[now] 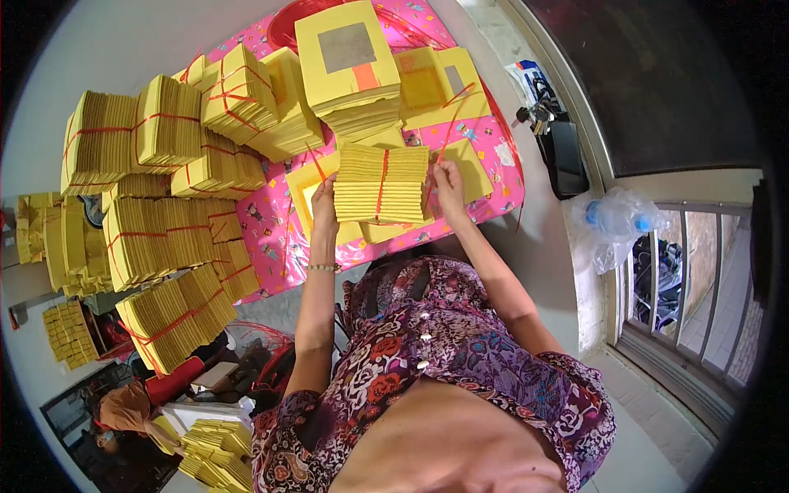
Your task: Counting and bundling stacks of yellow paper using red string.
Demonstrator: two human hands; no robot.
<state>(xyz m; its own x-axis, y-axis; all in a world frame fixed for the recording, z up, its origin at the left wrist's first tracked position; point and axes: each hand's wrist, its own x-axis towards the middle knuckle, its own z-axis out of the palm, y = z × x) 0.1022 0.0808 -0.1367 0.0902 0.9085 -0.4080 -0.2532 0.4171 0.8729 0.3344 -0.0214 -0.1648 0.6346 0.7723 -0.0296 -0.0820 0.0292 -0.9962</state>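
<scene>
A bundle of folded yellow paper [393, 182] lies in front of me at the table's near edge, one red strap running across its middle. At its left end my left hand [325, 204] is closed, pinching a red plastic string [316, 158] that sticks up past the fingers. My right hand [449, 189], by the bundle's right end, is closed on another length of red string [442, 149]. Whether both lengths join is hidden by the bundle. Flat yellow sheets [465, 168] with printed squares lie beneath and beside it.
A tall stack of yellow paper [348, 62] stands just beyond. Several tied yellow bundles [156, 238] are piled left on the pink patterned tablecloth [275, 222]. On the right ledge are a black phone-like object [565, 160], keys [538, 117] and a clear plastic bag [620, 222]. Another person [131, 415] is lower left.
</scene>
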